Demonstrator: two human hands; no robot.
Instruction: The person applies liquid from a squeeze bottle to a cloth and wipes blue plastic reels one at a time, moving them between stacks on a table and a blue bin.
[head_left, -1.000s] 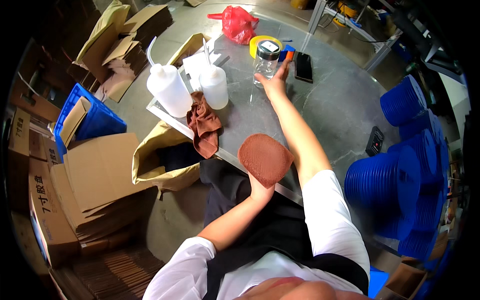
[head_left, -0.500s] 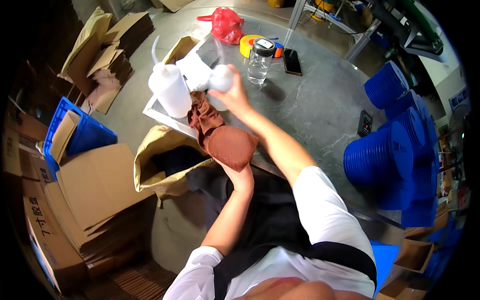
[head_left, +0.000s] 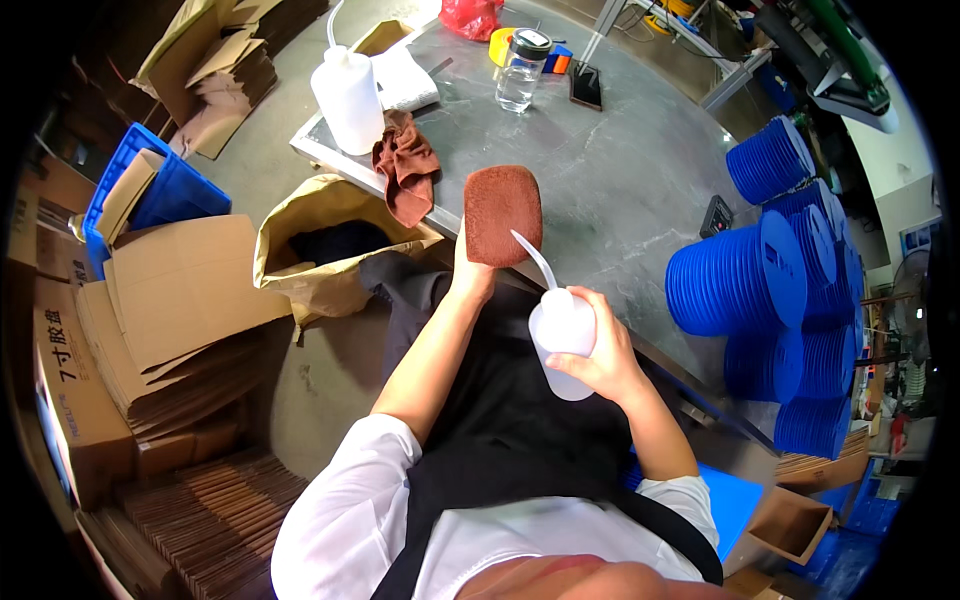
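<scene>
A brown fuzzy-surfaced pad (head_left: 503, 212) is held up by my left hand (head_left: 472, 268), whose fingers are mostly hidden behind it. Wrapped around a white squeeze wash bottle (head_left: 556, 335) is my right hand (head_left: 608, 352), close to my apron. The bottle's bent spout points up and left, with its tip over the pad's lower right face. A crumpled brown cloth (head_left: 406, 172) hangs over the table's near-left edge. Behind it, a second white wash bottle (head_left: 348, 105) stands upright beside a white sheet-like bundle (head_left: 403, 82).
On the grey table (head_left: 610, 160) stand a clear lidded jar (head_left: 517, 78), yellow tape (head_left: 500, 46), a phone (head_left: 586, 86) and a red plastic bag (head_left: 470, 16). Stacked blue spools (head_left: 735, 282) line the right. An open tan sack (head_left: 345, 272) and flattened cardboard (head_left: 190, 285) occupy the left.
My right hand has brought one wash bottle from the table's far-left part back toward my body. The left hand's pad is now tilted upright, apart from the crumpled cloth.
</scene>
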